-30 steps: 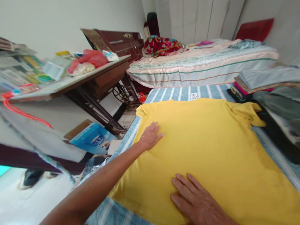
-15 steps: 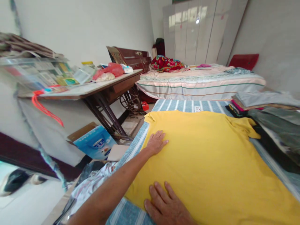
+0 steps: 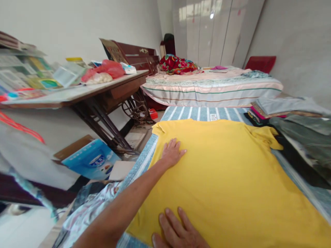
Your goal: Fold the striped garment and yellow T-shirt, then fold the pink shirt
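Note:
A yellow T-shirt [image 3: 227,172] lies spread flat on a blue-and-white striped bed cover [image 3: 201,113]. My left hand [image 3: 171,153] rests palm down on the shirt's left side near the sleeve, fingers stretched out. At the bottom edge of the view, my right hand [image 3: 178,234] lies flat on the shirt's near hem with its fingers apart. Neither hand holds anything.
Folded clothes [image 3: 289,110] are stacked along the bed's right side. A treadle sewing table [image 3: 103,89] loaded with boxes and a red bag stands at the left. A blue box [image 3: 90,162] lies on the floor. A second bed [image 3: 212,84] stands behind, before white wardrobes.
My right hand has slid toward me and leftward to the shirt's near hem. My left hand stayed on the shirt's left side. The view rose a little.

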